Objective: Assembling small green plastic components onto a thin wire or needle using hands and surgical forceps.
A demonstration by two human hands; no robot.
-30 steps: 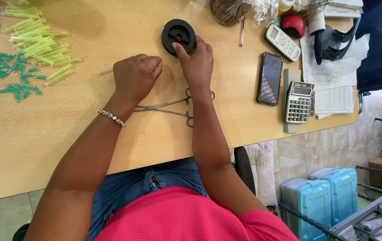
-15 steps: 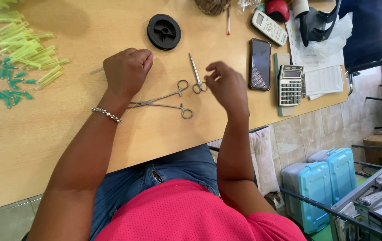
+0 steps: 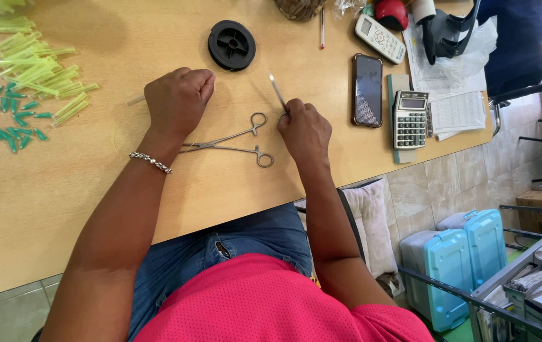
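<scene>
Wooden surface (image 3: 43,190), person seated at its edge. Left hand (image 3: 179,101) rests as a closed fist, fingers curled on a thin pale tube (image 3: 135,100) poking out its side. Right hand (image 3: 306,130) has fingers pinched on slim metal scissors (image 3: 277,92), blades pointing up toward black wire spool (image 3: 231,45). Steel forceps (image 3: 233,140) lie between both hands, handles apart. Phone (image 3: 368,90) and calculator (image 3: 410,119) right; green tubes (image 3: 36,76) far left.

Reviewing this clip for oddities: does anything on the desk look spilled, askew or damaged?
Nothing looks damaged. The yellow-green tubes and teal caps lie scattered loose, not in any tray. The forceps rest open beside the left hand.
</scene>
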